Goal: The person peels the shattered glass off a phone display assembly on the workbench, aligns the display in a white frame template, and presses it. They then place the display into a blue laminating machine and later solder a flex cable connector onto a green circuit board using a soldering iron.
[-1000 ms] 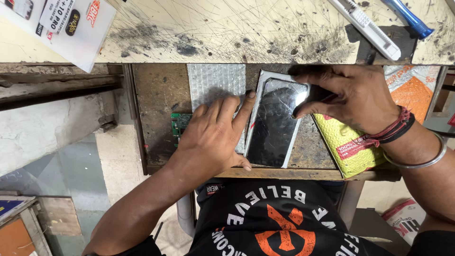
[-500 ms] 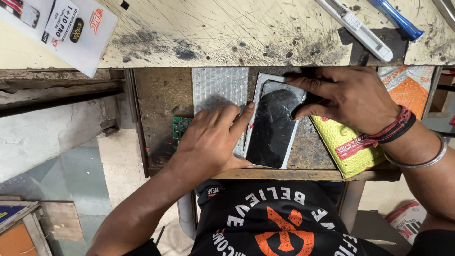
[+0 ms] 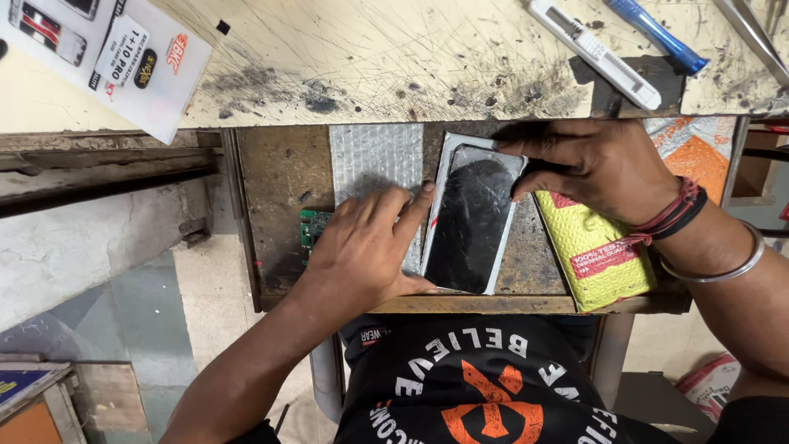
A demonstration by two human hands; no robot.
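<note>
A phone screen panel (image 3: 472,215) with a dark glass face and pale frame lies in an open wooden drawer (image 3: 279,189). My left hand (image 3: 366,247) rests flat beside it, index finger and thumb pressing its left edge. My right hand (image 3: 596,164) grips the panel's upper right corner with fingertips on the glass. A silver bubble-wrap sheet (image 3: 374,160) lies under my left hand. A small green circuit board (image 3: 311,228) peeks out at the left of that hand.
A yellow padded packet (image 3: 593,255) and an orange-and-white one (image 3: 699,148) lie in the drawer's right side. On the scratched worktop (image 3: 394,57) above lie a white utility knife (image 3: 593,53), a blue pen (image 3: 656,34) and a white printed box (image 3: 107,49).
The view has shifted slightly; both hands stay on the screen panel in about the same pose, the panel sitting a little more upright in the drawer.
</note>
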